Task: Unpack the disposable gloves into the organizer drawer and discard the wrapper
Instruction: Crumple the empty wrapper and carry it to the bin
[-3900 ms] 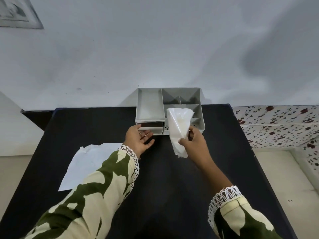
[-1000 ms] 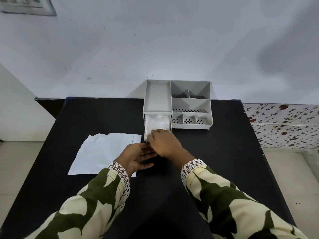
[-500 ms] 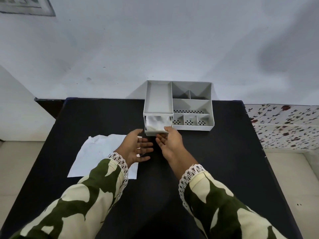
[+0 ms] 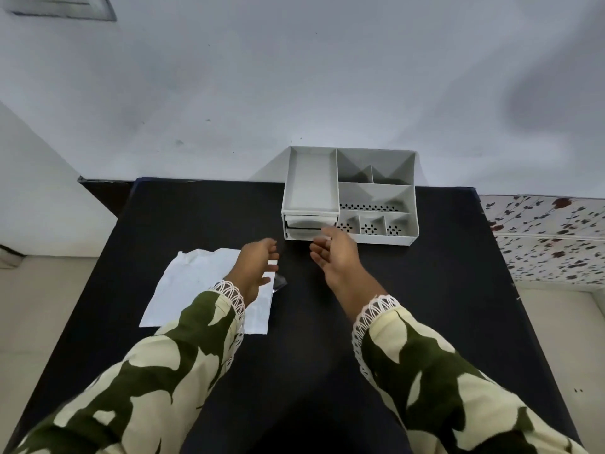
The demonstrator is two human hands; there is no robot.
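Note:
A grey organizer with several compartments stands at the table's far edge. Its drawer at the lower left front is pushed in, and the gloves inside are hidden. My right hand is just in front of the drawer, palm up, fingers apart, fingertips near the drawer face, holding nothing. My left hand hovers over the right end of the flat white wrapper, fingers loosely spread, holding nothing. The wrapper lies on the black table to the left of both hands.
A white wall rises behind the table. A patterned surface sits to the right of the table, lower down. Floor shows past the table's left and right edges.
The drawer with the white gloves, pulled out a second ago, has slid shut into the organizer. My right hand has drawn back slightly from it; my left hand has shifted over the wrapper.

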